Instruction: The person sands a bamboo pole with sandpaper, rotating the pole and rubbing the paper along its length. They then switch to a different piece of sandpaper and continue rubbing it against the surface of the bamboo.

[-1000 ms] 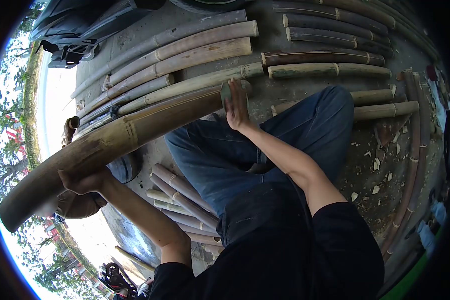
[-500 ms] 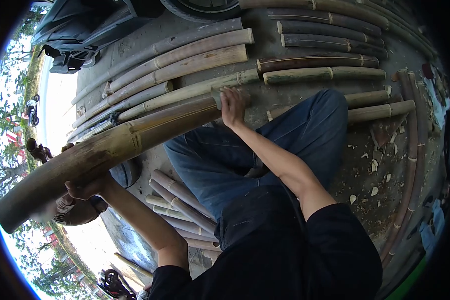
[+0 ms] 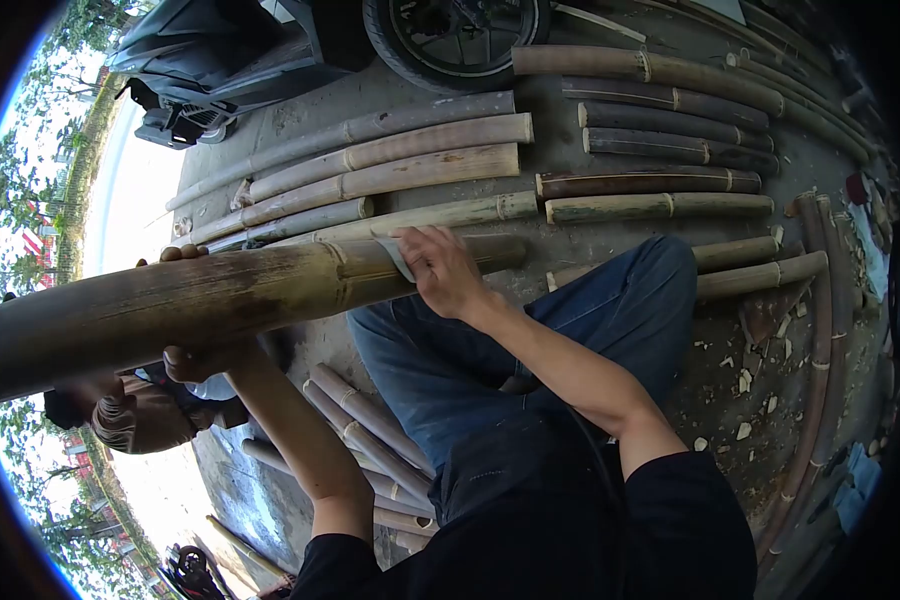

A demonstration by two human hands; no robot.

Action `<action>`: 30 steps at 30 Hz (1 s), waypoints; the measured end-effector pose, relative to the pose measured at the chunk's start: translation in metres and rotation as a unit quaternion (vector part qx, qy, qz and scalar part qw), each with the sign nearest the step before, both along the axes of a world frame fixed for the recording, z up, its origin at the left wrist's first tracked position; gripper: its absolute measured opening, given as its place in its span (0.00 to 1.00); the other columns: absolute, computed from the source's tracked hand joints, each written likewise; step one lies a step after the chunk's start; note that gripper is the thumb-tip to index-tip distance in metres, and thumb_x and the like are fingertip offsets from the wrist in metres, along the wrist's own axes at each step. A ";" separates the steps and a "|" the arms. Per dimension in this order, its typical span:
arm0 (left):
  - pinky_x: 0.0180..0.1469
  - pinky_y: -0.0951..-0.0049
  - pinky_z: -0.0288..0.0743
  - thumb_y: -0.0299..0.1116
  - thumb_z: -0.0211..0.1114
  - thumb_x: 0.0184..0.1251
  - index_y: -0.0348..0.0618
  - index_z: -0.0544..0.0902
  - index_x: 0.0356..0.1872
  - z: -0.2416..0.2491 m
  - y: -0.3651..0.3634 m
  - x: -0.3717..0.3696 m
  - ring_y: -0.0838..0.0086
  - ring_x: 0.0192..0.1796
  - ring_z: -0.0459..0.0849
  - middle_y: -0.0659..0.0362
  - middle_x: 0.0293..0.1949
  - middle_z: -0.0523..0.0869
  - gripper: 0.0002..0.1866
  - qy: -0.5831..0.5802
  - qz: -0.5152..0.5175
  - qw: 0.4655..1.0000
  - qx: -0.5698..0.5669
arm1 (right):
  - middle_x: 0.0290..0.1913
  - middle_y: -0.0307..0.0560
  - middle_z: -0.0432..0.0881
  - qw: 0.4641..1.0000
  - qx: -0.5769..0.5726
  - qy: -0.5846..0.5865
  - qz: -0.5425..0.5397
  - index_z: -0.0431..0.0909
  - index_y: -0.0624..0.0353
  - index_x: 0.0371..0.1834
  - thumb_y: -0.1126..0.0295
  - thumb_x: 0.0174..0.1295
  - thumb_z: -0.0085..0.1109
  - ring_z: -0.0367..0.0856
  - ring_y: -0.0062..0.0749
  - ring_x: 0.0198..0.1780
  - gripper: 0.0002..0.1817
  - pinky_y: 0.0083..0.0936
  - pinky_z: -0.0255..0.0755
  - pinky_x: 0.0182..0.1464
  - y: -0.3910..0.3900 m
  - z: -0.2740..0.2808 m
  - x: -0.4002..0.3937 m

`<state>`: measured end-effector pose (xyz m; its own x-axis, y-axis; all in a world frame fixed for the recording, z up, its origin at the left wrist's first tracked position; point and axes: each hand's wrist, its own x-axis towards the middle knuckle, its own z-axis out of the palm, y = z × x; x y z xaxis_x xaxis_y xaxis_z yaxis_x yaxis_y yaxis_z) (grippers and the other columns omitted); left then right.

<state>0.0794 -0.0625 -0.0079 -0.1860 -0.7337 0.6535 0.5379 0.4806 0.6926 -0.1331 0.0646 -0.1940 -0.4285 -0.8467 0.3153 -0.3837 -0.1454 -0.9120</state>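
Observation:
A thick brown-and-yellow bamboo pole (image 3: 190, 300) lies raised across my lap, its near end large at the left edge and its far end over my legs. My left hand (image 3: 208, 363) grips it from below, fingertips showing over the top and the thumb on the near side. Around the pole just right of its pale node, my right hand (image 3: 442, 270) is wrapped with a thin grey-green sheet (image 3: 397, 260) pressed against the bamboo. The sheet looks like sandpaper or cloth; most of it is hidden under my palm.
Cut bamboo poles (image 3: 390, 165) lie in rows on the concrete ahead, with shorter pieces (image 3: 660, 205) to the right. More bamboo (image 3: 370, 425) lies by my left leg. A motorcycle (image 3: 240, 70) stands at the back. Another person (image 3: 155, 415) is beyond my left arm. Wood chips (image 3: 745, 380) litter the right.
My right hand has slid the sheet leftward along the pole, from near its far end to beside the node. The pole lies more level, and the view has shifted.

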 end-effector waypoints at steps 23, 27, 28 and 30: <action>0.73 0.45 0.74 0.54 0.65 0.59 0.31 0.58 0.79 0.028 0.016 -0.046 0.42 0.70 0.76 0.33 0.71 0.70 0.52 -0.051 0.004 0.998 0.035 | 0.49 0.58 0.85 0.976 -0.215 -0.042 0.016 0.75 0.53 0.72 0.51 0.75 0.43 0.82 0.58 0.51 0.29 0.48 0.72 0.60 -0.010 0.116 0.016; 0.73 0.43 0.73 0.57 0.63 0.59 0.32 0.56 0.80 0.013 -0.012 -0.015 0.40 0.71 0.75 0.32 0.74 0.66 0.54 -0.041 -0.138 0.990 0.004 | 0.51 0.56 0.87 0.998 -0.055 -0.011 -0.020 0.81 0.54 0.65 0.46 0.79 0.35 0.84 0.55 0.53 0.31 0.49 0.72 0.60 0.017 -0.007 -0.009; 0.73 0.43 0.73 0.57 0.63 0.59 0.32 0.56 0.80 0.013 -0.012 -0.016 0.40 0.71 0.75 0.32 0.73 0.67 0.54 -0.036 -0.143 0.989 0.001 | 0.50 0.55 0.87 1.000 0.000 -0.006 -0.022 0.85 0.55 0.56 0.47 0.79 0.34 0.84 0.54 0.54 0.31 0.48 0.72 0.60 0.021 -0.073 -0.023; 0.73 0.43 0.73 0.57 0.63 0.60 0.32 0.57 0.80 0.014 -0.009 -0.018 0.40 0.71 0.75 0.32 0.73 0.67 0.53 -0.024 -0.124 0.992 0.000 | 0.49 0.54 0.89 0.995 0.073 -0.008 -0.066 0.86 0.56 0.52 0.48 0.79 0.34 0.85 0.53 0.54 0.30 0.47 0.73 0.60 0.034 -0.151 -0.039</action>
<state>0.0619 -0.0717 0.0061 -0.3920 -0.6614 0.6394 0.6055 0.3378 0.7206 -0.1722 0.0983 -0.3453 -0.5436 -0.8186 0.1851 -0.3757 0.0401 -0.9259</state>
